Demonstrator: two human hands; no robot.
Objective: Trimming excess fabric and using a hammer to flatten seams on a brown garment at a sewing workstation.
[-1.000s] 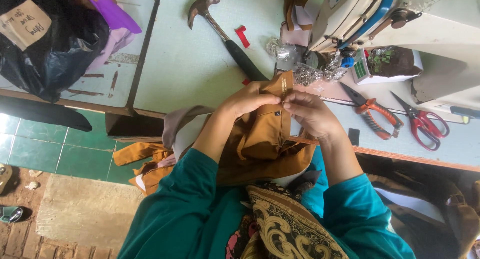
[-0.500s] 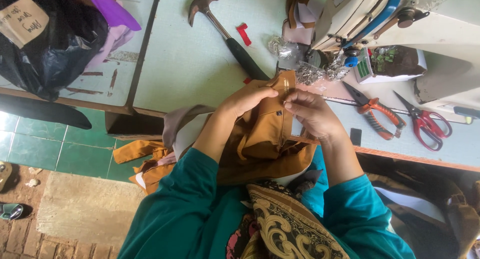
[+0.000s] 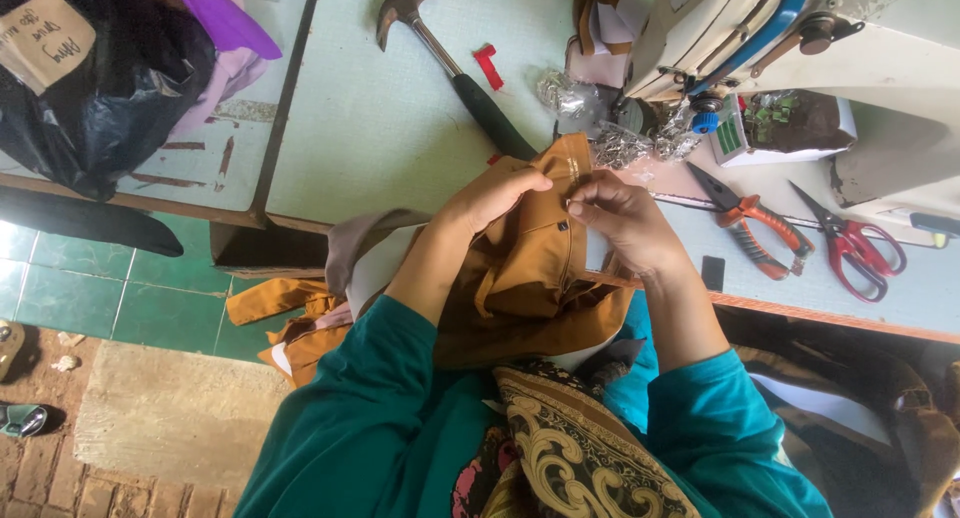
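Observation:
A mustard-brown garment (image 3: 530, 278) lies bunched over my lap and the front edge of the pale green table (image 3: 380, 128). My left hand (image 3: 495, 193) grips its upper fold from the left, thumb on top. Just to the right, my right hand (image 3: 625, 213) pinches the same fold near a seam with small dark studs. The two hands almost touch at the fingertips. Both arms wear teal sleeves.
A hammer (image 3: 455, 63) lies on the table beyond the garment, a small red piece (image 3: 488, 66) beside it. Orange-handled pliers (image 3: 755, 223) and red scissors (image 3: 850, 243) lie at right, under a white sewing machine (image 3: 800, 38). A black plastic bag (image 3: 100, 88) sits far left. More brown fabric (image 3: 290, 318) hangs below the table.
My hands have shifted slightly on the garment's upper fold, the left thumb now over the top edge. Otherwise the garment and tools stay where they were.

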